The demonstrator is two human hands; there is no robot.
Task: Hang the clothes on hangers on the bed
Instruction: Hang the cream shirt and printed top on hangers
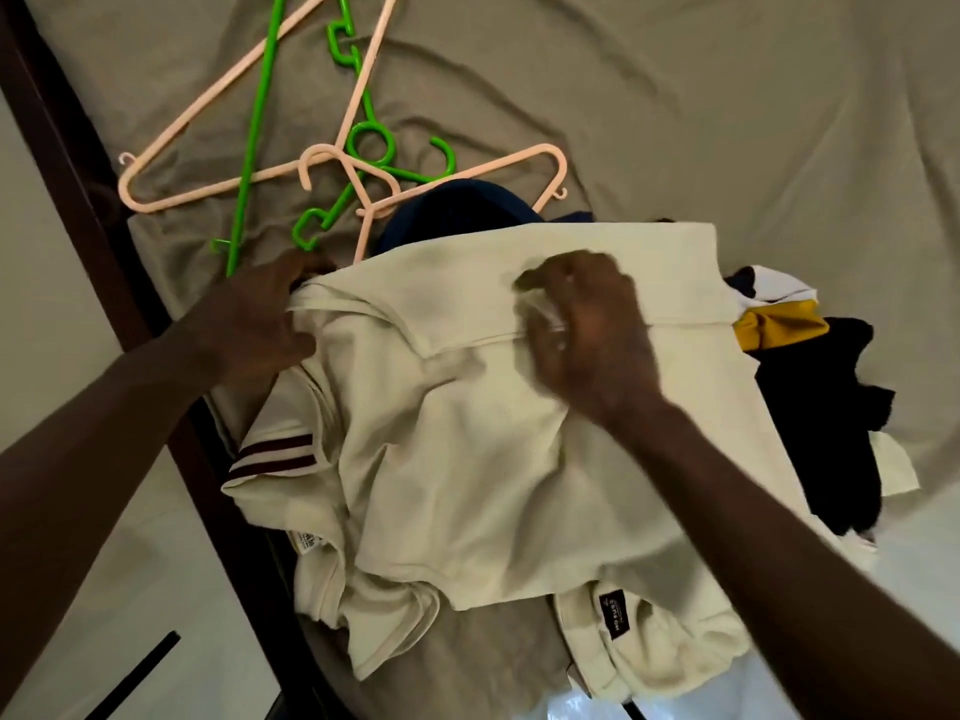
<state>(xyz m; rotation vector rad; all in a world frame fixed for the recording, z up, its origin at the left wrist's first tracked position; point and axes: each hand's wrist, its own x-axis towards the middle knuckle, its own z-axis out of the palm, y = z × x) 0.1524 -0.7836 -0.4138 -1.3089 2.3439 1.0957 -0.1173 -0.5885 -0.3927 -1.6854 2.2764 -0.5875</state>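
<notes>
A dark wooden bed frame [78,163] edges the wrinkled taupe sheet [675,96], with pale floor [52,314], perhaps tiled, beside it.

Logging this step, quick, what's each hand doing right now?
Left hand: grips the cream shirt at its edge.
Right hand: pinches the shirt near the collar.

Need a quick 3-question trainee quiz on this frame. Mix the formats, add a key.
1. True or false: the yellow garment lies to the left of the cream shirt.
2. The hangers on the bed are: A) pink and green, B) blue and white, C) all black.
3. Which hands grip the cream shirt?
Key: 1 false, it lies to the right; 2 A; 3 both, the left hand and the right hand.
</notes>
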